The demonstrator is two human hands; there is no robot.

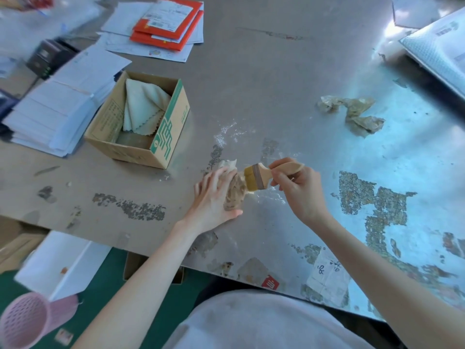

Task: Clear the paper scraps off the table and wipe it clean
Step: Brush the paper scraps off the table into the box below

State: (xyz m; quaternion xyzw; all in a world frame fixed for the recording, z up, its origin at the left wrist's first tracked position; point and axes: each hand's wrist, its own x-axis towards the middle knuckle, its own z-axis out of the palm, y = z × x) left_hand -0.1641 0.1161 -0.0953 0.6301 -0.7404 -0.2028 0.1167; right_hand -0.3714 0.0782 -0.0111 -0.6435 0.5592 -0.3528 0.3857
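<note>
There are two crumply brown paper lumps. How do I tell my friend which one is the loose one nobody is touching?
Start at the big grey metal table and look to its far right side, where the light shines blue. The loose crumpled paper scrap lies there alone, stretched out long. The other paper wad sits near the middle under the left hand, with the right hand's brush against it.

Open cardboard box (folded cloths inside), stacked white papers, orange envelopes, pink basket
</note>
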